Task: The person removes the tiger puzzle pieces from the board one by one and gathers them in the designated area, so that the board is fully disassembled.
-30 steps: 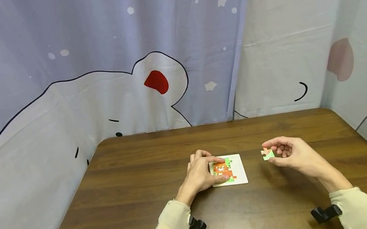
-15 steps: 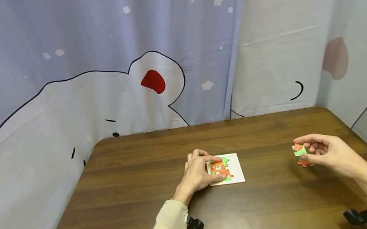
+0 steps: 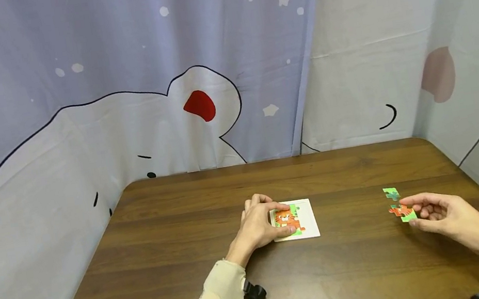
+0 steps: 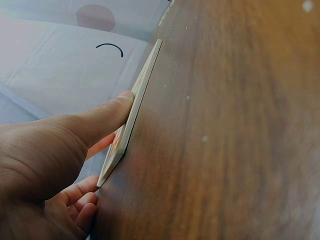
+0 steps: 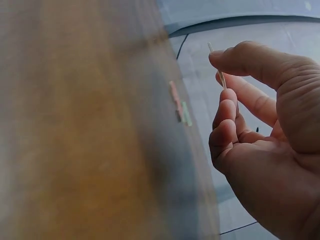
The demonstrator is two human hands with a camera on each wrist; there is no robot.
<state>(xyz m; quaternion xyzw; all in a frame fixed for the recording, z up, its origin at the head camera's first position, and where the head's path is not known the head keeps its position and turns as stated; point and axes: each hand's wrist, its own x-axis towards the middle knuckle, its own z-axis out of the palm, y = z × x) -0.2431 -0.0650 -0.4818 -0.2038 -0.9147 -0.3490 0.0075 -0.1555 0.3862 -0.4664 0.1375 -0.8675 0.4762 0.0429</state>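
In the head view my left hand (image 3: 258,225) rests at the left side of a white puzzle board (image 3: 308,219), thumb and forefinger pressing on its top. Joined tiger puzzle pieces (image 3: 285,219) lie in the board's left part, partly under those fingers. The left wrist view shows the thumb (image 4: 112,111) against the board's edge (image 4: 142,97). My right hand (image 3: 444,213) pinches a green-and-orange puzzle piece (image 3: 408,217) between thumb and forefinger, edge-on in the right wrist view. Just behind it is an orange piece (image 3: 395,210), partly overlapped, and farther back a green piece (image 3: 391,192).
A brown wooden table (image 3: 188,241) carries everything. Pale printed curtains (image 3: 254,63) hang along its back and sides. A small black wrist camera (image 3: 255,292) sits at the left sleeve.
My right hand has carried its puzzle piece right, then slightly toward me, turning it. The green and orange pieces on the table are now less covered. My left hand has stayed on the board.
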